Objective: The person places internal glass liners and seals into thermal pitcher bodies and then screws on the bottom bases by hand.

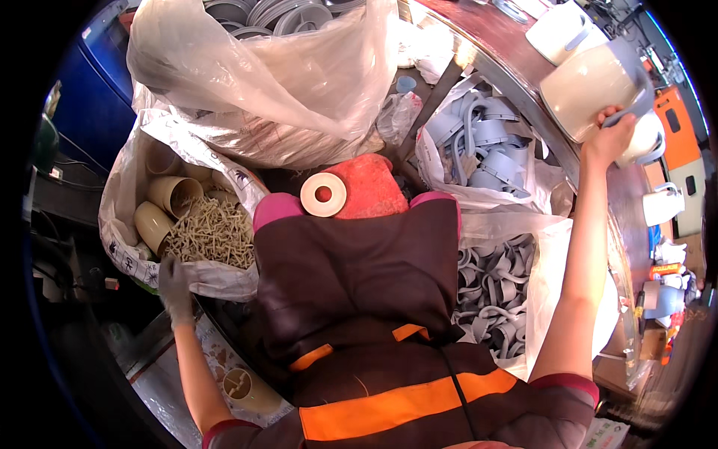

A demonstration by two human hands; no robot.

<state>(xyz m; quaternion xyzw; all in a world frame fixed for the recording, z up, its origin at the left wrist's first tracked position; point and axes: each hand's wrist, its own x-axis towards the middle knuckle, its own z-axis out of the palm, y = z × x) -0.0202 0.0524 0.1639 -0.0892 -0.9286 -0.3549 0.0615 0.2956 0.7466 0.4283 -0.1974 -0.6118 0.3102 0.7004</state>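
At the right, my right hand point(612, 138) is closed around the grey handle of a large cream jug point(587, 86) at the bench. My left hand point(176, 292), in a grey glove, is at the outer edge of a white sack point(123, 202); motion smears its fingers. Inside that sack are cream cups point(152, 224) and a heap of short cream plastic bits point(209, 232). On my lap, a cream ring like a tape roll point(309, 196) lies against a red cloth point(374, 187).
Grey handled collars point(493, 166) fill one bag at the right; grey curved handles point(497, 292) fill another below. Ahead stands a big clear plastic bag point(262, 90) with grey rings behind it. More cream jugs point(559, 34) stand on the reddish bench point(479, 22). A cream cup point(254, 393) lies low at left.
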